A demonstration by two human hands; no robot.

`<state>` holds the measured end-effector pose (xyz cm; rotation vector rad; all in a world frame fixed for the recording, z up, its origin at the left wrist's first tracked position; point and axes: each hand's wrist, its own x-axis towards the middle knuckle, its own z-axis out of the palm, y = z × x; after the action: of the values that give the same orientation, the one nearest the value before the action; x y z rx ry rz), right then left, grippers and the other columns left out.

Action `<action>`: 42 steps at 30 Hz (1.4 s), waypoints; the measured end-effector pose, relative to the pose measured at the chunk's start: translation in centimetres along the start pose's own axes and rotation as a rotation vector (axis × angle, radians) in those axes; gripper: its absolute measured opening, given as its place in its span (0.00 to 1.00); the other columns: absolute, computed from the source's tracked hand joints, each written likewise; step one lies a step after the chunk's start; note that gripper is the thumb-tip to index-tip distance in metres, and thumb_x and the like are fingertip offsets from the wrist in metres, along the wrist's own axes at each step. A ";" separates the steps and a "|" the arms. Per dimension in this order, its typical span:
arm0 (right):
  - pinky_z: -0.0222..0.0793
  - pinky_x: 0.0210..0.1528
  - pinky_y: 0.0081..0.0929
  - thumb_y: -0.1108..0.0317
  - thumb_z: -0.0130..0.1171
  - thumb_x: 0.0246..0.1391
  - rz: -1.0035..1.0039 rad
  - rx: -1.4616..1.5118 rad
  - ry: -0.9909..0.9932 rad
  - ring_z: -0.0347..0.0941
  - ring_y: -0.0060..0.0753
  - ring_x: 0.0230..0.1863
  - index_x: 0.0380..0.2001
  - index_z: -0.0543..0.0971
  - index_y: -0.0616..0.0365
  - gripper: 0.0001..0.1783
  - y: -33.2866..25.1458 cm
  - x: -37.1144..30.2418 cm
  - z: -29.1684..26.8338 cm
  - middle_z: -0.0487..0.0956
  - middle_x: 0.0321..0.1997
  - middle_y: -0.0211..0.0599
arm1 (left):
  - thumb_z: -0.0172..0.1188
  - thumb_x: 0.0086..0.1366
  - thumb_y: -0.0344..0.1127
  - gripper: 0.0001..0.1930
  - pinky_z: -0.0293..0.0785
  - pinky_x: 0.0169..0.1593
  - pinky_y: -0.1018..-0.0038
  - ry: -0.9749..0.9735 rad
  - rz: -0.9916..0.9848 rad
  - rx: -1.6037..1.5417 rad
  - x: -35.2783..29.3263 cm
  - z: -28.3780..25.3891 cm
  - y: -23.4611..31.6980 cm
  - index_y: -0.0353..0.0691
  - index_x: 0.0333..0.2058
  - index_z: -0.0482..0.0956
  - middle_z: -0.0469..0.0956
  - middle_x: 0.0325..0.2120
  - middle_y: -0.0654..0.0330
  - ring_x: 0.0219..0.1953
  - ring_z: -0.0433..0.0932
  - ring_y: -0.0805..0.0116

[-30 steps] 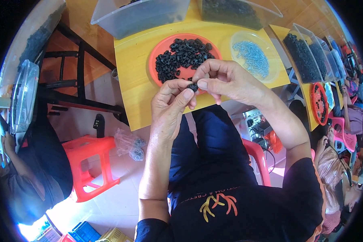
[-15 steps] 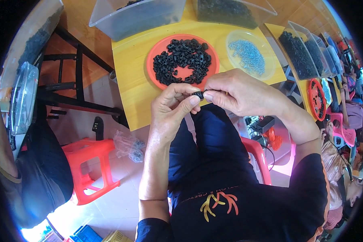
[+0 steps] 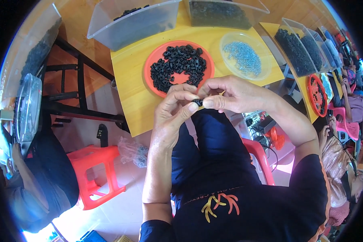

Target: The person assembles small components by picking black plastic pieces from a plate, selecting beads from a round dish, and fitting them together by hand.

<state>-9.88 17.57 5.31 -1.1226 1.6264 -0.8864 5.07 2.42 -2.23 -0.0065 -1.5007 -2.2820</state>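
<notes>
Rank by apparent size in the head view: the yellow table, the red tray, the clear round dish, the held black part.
1. Yellow table
2. Red tray
3. Clear round dish
4. Black part

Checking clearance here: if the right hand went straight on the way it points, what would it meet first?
The small black part at the tip of the right hand, then probably the left hand pinching it; depth there is unclear.
</notes>
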 end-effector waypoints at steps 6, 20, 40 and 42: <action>0.75 0.52 0.31 0.50 0.49 0.66 -0.183 0.651 -0.132 0.74 0.28 0.50 0.58 0.71 0.62 0.28 2.6 0.0 1.9 0.76 0.50 0.38 | 0.62 0.61 0.25 0.12 0.66 0.58 0.67 -0.099 0.012 0.081 0.0 0.9 0.4 0.39 0.44 0.78 0.69 0.54 0.54 0.57 0.69 0.65; 0.69 0.60 0.42 0.56 0.50 0.66 -0.138 1.188 -0.140 0.72 0.31 0.56 0.55 0.72 0.56 0.20 5.2 0.3 4.5 0.76 0.53 0.34 | 0.57 0.57 0.17 0.20 0.76 0.46 0.76 -0.083 0.211 0.936 -0.2 3.0 2.1 0.35 0.49 0.78 0.79 0.49 0.52 0.47 0.80 0.67; 0.73 0.38 0.29 0.62 0.56 0.61 -0.157 -0.045 0.271 0.79 0.33 0.35 0.43 0.80 0.61 0.14 7.4 -5.5 0.6 0.82 0.35 0.44 | 0.66 0.56 0.42 0.25 0.74 0.49 0.65 0.127 0.532 1.696 25.3 -9.4 11.8 0.39 0.52 0.77 0.79 0.42 0.49 0.44 0.78 0.55; 0.73 0.39 0.32 0.63 0.58 0.60 -0.181 -0.162 0.432 0.79 0.38 0.35 0.38 0.80 0.60 0.12 7.4 -6.3 -1.8 0.81 0.34 0.42 | 0.66 0.56 0.35 0.19 0.73 0.48 0.66 0.056 0.523 1.585 21.0 -5.8 8.4 0.38 0.47 0.78 0.76 0.39 0.50 0.44 0.77 0.57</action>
<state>-12.73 26.02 0.95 -1.2658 1.9976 -1.1941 -10.16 -12.46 7.42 0.0973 -2.4211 -0.3200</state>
